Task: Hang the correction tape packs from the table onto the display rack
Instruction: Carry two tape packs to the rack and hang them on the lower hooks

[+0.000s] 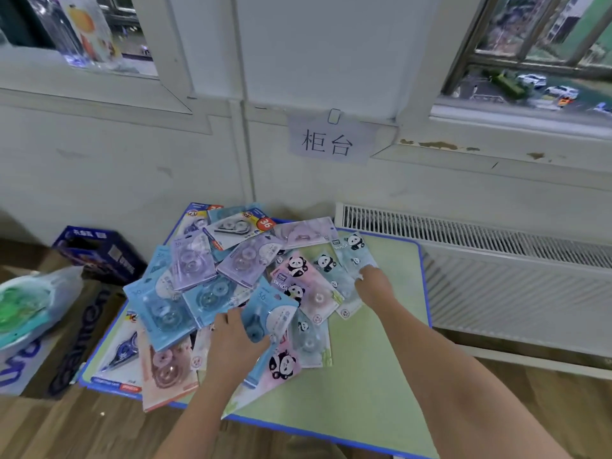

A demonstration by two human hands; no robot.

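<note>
Correction tape packs (231, 286) lie in a loose overlapping heap on the green table (374, 376), centre to lower left of frame. Left hand (236, 342) sits low in the heap, fingers curled round the lower edge of a blue pack (270, 313) whose long axis runs up-frame, tilted right. Right hand (372, 283) reaches the heap's right edge, fingertips on a pale blue panda pack (352, 251); whether it pinches or merely touches, cannot tell. Display rack not in view. Judgement: the left hand is better placed to lift first.
</note>
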